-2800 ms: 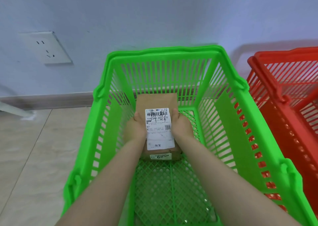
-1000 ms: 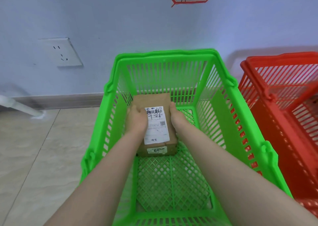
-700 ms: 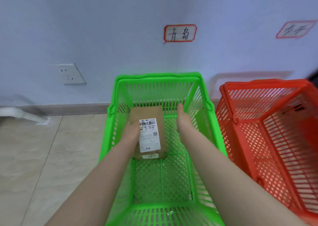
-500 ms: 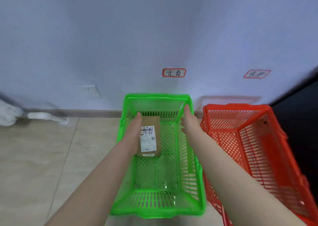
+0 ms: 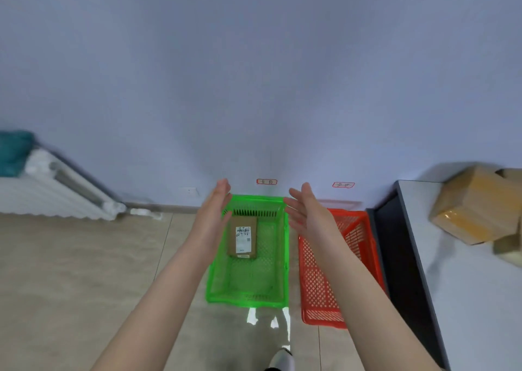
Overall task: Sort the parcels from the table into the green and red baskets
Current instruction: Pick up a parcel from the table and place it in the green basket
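A brown cardboard parcel (image 5: 243, 237) with a white shipping label lies flat in the far half of the green basket (image 5: 271, 286) on the floor. The red basket (image 5: 319, 286) stands right beside it. My left hand (image 5: 214, 209) and my right hand (image 5: 305, 209) hang above the green basket, palms facing each other, fingers straight, holding nothing. More brown and yellow parcels (image 5: 477, 206) are heaped on the grey table (image 5: 480, 300) at the right.
A white radiator (image 5: 56, 189) with a teal cloth on it lines the wall at left. Two red-framed labels (image 5: 267, 182) hang on the wall above the baskets. A dark gap runs between the red basket and the table edge. Beige floor tiles spread to the left.
Both hands have let go of the parcel and risen out of the green basket. The view has pulled back and up, bringing the table, radiator and whole baskets into sight.
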